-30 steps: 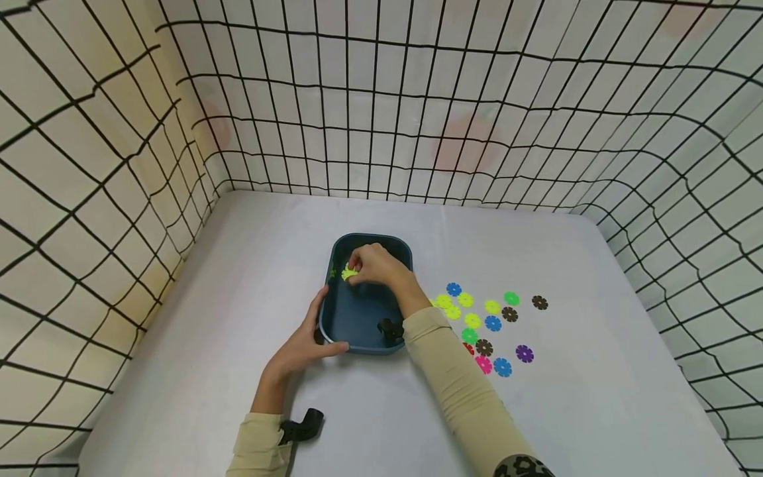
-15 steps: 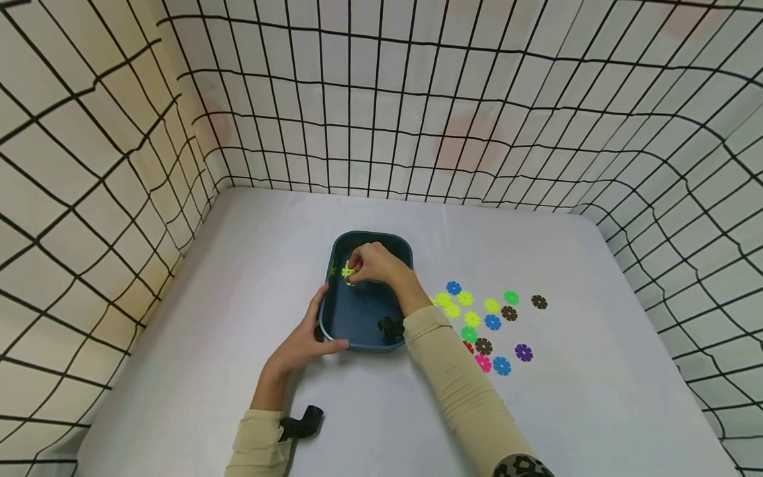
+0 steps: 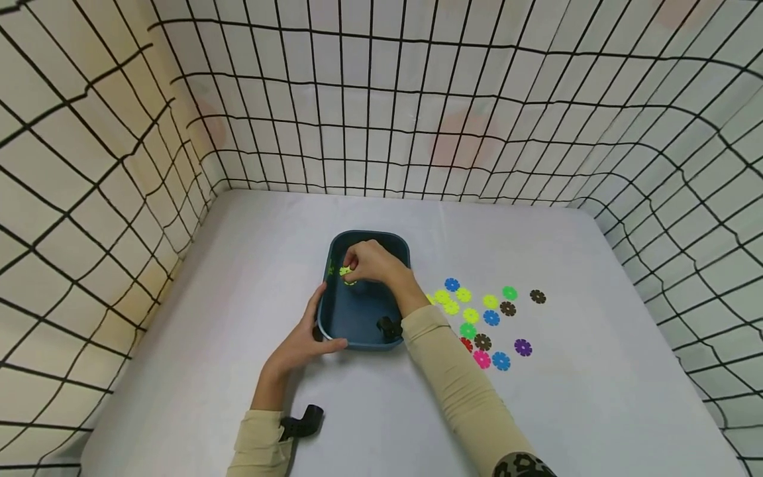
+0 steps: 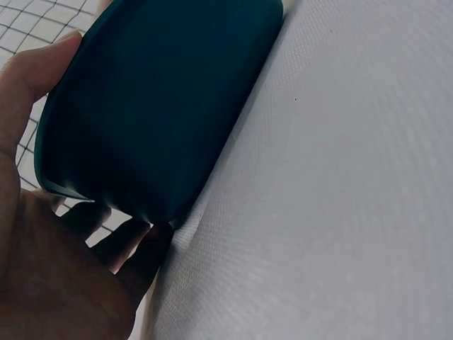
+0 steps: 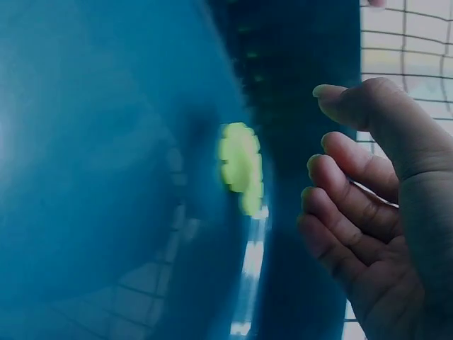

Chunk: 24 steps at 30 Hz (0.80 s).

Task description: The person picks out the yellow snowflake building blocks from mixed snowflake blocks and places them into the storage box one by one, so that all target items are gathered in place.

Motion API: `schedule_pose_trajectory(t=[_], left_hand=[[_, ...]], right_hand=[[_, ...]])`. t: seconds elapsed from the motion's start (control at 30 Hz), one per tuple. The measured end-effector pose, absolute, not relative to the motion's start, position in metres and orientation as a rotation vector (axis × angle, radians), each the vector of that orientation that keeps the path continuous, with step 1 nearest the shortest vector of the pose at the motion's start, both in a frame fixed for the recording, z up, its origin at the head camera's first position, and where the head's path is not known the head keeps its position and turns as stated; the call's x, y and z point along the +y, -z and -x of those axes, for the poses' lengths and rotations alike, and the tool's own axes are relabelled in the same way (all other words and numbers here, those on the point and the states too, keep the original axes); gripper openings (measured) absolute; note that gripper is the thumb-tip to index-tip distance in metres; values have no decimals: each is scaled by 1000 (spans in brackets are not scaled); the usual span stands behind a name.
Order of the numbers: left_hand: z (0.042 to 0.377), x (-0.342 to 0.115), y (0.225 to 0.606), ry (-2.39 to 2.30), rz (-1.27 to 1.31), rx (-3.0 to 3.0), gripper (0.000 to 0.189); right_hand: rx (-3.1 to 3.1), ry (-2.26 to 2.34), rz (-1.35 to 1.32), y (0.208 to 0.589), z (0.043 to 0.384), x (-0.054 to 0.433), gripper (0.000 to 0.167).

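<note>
A dark blue plastic tub (image 3: 357, 324) stands on the white table. My left hand (image 3: 301, 341) holds its near left corner, thumb at the near rim and fingers along the left side; the left wrist view shows the thumb (image 4: 53, 67) at the rim. Inside the tub, my right hand (image 3: 375, 262) hovers near the left wall. Yellow flower-shaped discs (image 5: 242, 166) appear blurred and overlapping just off its fingertips, at the tub's inner wall. In the right wrist view a gap separates the thumb from the loosely bent fingers, and nothing is between them.
Right of the tub lie several scattered discs, among them a purple one (image 3: 522, 348), a pink one (image 3: 481, 360) and a dark brown one (image 3: 538, 297). The right forearm (image 3: 459, 384) hides part of that area. Black wire mesh (image 3: 381, 132) surrounds the table at the back and sides.
The yellow discs at the right fingertips have shifted and show less of their faces in the head view. Both hands and the tub have stayed nearly in place; the view moved slightly.
</note>
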State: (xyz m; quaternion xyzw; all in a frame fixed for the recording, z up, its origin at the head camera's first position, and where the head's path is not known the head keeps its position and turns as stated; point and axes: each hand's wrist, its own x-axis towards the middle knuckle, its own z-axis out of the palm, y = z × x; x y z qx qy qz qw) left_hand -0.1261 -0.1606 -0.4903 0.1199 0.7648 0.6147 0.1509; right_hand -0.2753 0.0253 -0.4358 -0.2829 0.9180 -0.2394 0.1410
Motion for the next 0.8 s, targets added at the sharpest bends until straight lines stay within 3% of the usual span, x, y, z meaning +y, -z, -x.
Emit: schedule_pose_trajectory(t=[0.5, 0.8], left_hand=[[125, -161, 490, -1767, -334, 2210, 111], [125, -158, 491, -1762, -339, 2210, 112]], right_hand=[[2689, 740, 813, 402, 263, 46, 35], [2747, 751, 677, 390, 256, 74, 38]])
